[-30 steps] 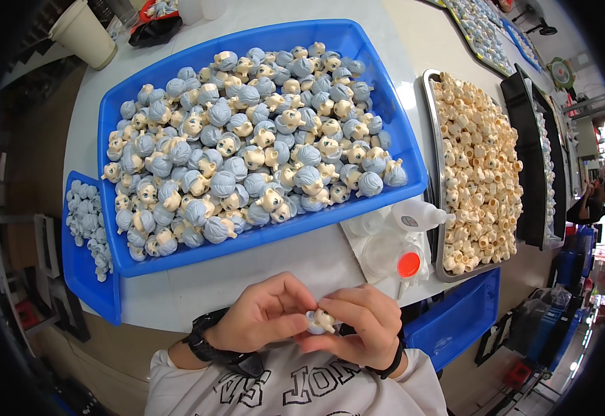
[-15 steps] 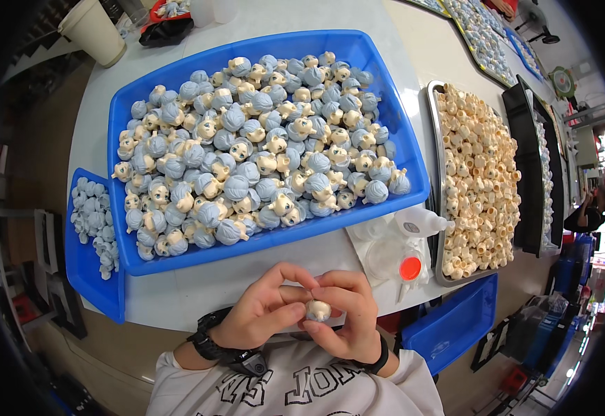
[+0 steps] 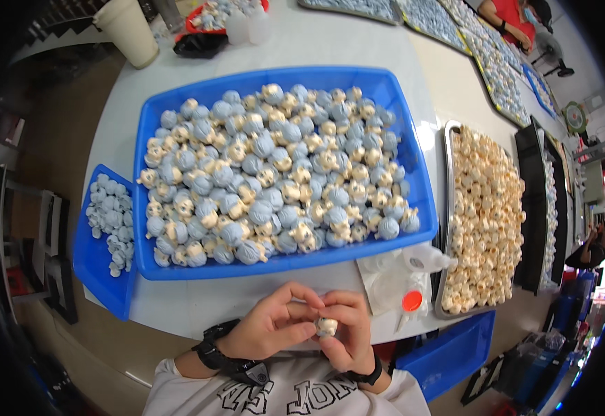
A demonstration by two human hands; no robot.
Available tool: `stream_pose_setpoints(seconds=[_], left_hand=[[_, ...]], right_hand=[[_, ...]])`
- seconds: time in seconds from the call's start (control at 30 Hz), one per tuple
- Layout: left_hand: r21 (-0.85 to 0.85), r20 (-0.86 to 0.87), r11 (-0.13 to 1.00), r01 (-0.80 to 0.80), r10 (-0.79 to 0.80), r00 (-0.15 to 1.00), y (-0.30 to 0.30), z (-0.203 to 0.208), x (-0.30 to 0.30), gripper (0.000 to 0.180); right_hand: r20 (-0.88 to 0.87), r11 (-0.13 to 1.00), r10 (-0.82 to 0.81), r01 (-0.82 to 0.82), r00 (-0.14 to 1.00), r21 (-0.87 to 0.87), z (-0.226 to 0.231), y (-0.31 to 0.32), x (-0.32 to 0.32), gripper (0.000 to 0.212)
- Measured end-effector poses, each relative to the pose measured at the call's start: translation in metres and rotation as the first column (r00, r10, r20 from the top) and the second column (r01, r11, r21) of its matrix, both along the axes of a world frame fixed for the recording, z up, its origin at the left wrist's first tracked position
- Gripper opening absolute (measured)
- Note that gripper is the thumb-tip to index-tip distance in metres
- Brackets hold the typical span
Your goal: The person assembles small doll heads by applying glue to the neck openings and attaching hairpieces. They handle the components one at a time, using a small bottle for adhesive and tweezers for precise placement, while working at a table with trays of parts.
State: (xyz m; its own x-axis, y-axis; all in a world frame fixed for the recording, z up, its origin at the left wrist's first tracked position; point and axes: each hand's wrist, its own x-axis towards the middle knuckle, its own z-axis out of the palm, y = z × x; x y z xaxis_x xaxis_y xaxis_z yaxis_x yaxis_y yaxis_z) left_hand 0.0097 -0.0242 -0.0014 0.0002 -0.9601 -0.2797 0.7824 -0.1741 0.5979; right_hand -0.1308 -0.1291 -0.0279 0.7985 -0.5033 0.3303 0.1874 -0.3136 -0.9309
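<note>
Close to my body, just off the table's front edge, a small doll head (image 3: 327, 326) with a cream face and some light blue hair is pinched in my fingers. My left hand (image 3: 282, 324) grips it from the left, thumb against it. From the other side my right hand (image 3: 351, 329) holds it too, with the fingertips of both hands meeting above. Part of the head is covered by the fingers. Straight ahead lies a large blue tray (image 3: 268, 76), heaped with similar blue-haired doll heads.
Left, a small blue tray (image 3: 98, 274) holds loose blue hair pieces. Right are a white squeeze bottle (image 3: 424, 259), a red cap (image 3: 412, 300) and a metal tray (image 3: 449, 159) of cream head pieces. Another person (image 3: 514, 31) sits at the far right.
The view has shifted, so the trays appear lower and more of the far table shows. Between my fingers the doll head has turned, showing more of its cream side. Both hands keep their grip.
</note>
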Motion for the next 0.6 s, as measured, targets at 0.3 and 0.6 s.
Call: stream_pose_setpoints(seconds=[0.3,0.6], left_hand=[[0.002,0.078,1.000,0.016,-0.016,0.997,0.001,-0.001,-0.004,0.032],[0.045,0.406,0.999,0.017,-0.034,0.913,0.003,0.009,-0.011,0.029]], right_hand=[[-0.035,0.998,-0.062,0.062,0.997,0.004,0.000,0.008,-0.002,0.032],[0.124,0.984,-0.170,0.176,0.978,-0.039,-0.003,0.015,-0.009,0.024]])
